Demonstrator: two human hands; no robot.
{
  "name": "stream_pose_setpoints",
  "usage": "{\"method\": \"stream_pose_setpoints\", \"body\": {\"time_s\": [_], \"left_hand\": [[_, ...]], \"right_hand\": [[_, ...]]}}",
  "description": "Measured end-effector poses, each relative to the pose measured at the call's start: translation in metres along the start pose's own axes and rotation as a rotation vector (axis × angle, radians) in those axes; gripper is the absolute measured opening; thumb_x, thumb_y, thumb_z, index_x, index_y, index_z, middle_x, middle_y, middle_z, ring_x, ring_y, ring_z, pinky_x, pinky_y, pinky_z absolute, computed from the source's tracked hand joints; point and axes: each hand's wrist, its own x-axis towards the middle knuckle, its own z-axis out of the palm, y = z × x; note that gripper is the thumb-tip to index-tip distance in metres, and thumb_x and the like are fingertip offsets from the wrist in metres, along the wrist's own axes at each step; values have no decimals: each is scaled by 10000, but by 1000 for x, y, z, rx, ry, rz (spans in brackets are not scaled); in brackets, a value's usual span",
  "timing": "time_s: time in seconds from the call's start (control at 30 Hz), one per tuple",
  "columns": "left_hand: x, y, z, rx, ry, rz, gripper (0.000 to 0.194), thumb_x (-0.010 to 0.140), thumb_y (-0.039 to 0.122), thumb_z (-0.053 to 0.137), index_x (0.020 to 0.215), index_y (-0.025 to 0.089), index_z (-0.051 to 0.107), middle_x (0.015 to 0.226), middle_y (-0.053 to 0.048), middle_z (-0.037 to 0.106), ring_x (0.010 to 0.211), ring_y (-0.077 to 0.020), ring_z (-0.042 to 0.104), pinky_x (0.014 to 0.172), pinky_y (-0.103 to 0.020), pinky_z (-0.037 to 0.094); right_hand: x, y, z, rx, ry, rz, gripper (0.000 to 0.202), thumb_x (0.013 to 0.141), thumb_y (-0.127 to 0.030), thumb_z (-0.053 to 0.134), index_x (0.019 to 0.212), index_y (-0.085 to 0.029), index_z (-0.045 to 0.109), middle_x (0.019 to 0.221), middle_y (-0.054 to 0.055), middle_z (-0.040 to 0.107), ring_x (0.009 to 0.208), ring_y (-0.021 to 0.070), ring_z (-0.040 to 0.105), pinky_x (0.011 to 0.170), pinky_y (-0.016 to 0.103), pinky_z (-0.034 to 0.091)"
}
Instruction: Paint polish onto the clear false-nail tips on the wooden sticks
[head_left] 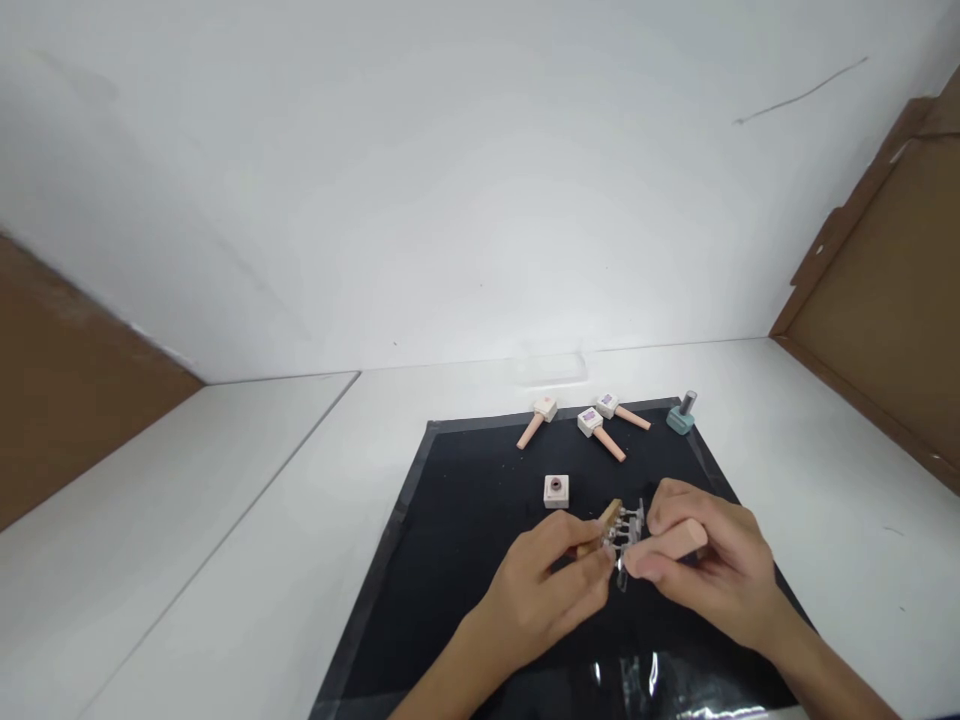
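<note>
My left hand (551, 572) is closed round the gold-coloured base (613, 513) of a small holder. Clear nail tips (636, 528) stand out from it on short pegs toward the right. Between the fingers of my right hand (716, 560) is a peach nail polish cap (675, 543), close beside the tips; its brush end is hidden, so I cannot tell whether it touches them. Just beyond my left hand, an uncapped square nail polish bottle (556, 492) stands upright with its dark neck showing.
Three white nail polish bottles with peach caps (533, 430) (609, 444) (634, 418) lie at the black mat's (450, 520) far edge. A teal bottle (681, 418) stands at its far right corner. A clear tray (553, 370) sits behind. Brown cardboard panels (877, 270) flank the white table.
</note>
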Motion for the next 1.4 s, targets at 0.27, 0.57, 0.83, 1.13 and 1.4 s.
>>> {"method": "stream_pose_setpoints", "body": {"time_s": [0.27, 0.57, 0.83, 1.13, 1.4], "left_hand": [[-3, 0, 1, -22, 4, -7, 65, 858, 99, 554, 847, 123, 614, 811, -80, 629, 627, -105, 598, 543, -203, 530], [1, 4, 2, -83, 15, -90, 105, 868, 97, 530, 806, 153, 594, 775, -62, 621, 607, -89, 591, 513, -166, 519], [5, 4, 2, -101, 69, -79, 143, 841, 79, 540, 723, 155, 568, 770, -66, 634, 575, -81, 598, 496, -148, 512], [11, 5, 0, -184, 85, -115, 138, 801, 54, 564, 747, 180, 562, 744, -46, 654, 614, -101, 652, 545, -176, 554], [10, 5, 0, -218, 113, -147, 123, 781, 63, 574, 777, 187, 574, 735, -42, 667, 606, -111, 654, 531, -188, 543]], "right_hand": [[-6, 8, -2, -97, 104, 8, 101, 860, -229, 625, 789, -221, 554, 618, -18, 539, 519, 125, 517, 458, 225, 440], [-7, 8, -3, 72, 52, 137, 188, 877, -386, 606, 789, -236, 535, 611, -34, 545, 523, 113, 511, 464, 205, 421], [-10, 12, -3, -18, 177, 158, 126, 884, -336, 608, 838, -243, 537, 655, -34, 533, 544, 108, 493, 486, 203, 411], [-9, 10, 0, 13, 98, 189, 173, 880, -386, 599, 806, -241, 541, 632, -30, 540, 518, 114, 481, 456, 211, 399], [-7, 8, 1, 114, 172, 200, 242, 841, -439, 632, 765, -220, 564, 596, -20, 548, 497, 126, 503, 415, 217, 409]]}}
